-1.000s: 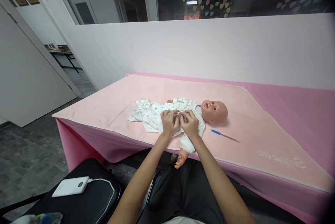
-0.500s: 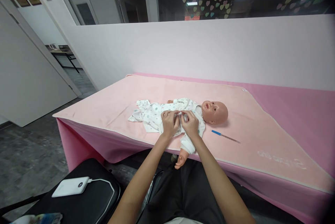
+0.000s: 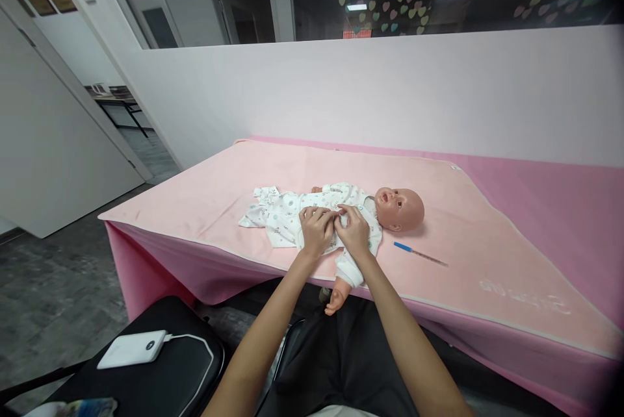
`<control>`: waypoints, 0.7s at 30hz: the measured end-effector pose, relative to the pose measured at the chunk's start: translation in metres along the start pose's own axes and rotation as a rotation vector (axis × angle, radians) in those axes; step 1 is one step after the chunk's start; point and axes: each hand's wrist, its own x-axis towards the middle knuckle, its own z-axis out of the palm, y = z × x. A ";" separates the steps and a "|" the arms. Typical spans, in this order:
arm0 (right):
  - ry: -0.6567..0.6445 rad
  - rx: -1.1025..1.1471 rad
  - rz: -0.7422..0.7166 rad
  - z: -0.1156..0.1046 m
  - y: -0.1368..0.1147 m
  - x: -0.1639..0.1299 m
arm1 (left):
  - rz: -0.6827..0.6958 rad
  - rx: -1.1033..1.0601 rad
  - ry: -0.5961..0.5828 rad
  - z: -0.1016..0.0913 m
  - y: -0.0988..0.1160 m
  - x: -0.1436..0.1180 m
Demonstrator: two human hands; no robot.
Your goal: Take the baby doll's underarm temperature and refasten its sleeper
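Note:
A baby doll [image 3: 408, 209] lies on its back with its head to the right. It wears white printed baby clothes [image 3: 285, 209]. My left hand [image 3: 316, 227] and my right hand [image 3: 353, 228] meet over the doll's chest, fingers bent and fingertips pinched on the front of the garment. What exactly lies between the fingertips is too small to make out, but it is part of the garment front. The doll's near arm [image 3: 338, 292], in a white sleeve, hangs over the table's front edge below my right wrist.
A pink blanket [image 3: 205, 186] covers the table. Right of the doll lies a blue-capped pen [image 3: 414, 252]. On a black chair [image 3: 166, 319] at the lower left rests a white power bank [image 3: 131, 348] with a cable. Behind the table stands a white wall [image 3: 365, 92].
My fingertips have shifted slightly on the garment front, the right fingers lifting a little. The doll and the pen stay where they were.

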 end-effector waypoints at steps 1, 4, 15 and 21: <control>-0.003 -0.005 0.005 0.000 0.000 0.000 | -0.005 0.013 0.000 0.000 0.000 0.000; -0.015 -0.022 0.012 0.000 0.000 0.001 | -0.034 0.049 -0.001 0.001 0.001 0.000; 0.040 -0.114 -0.050 0.002 0.001 -0.003 | -0.215 0.037 0.024 -0.011 -0.001 -0.002; 0.129 -0.094 -0.077 0.001 0.002 -0.003 | -0.241 -0.015 -0.033 -0.020 -0.001 -0.009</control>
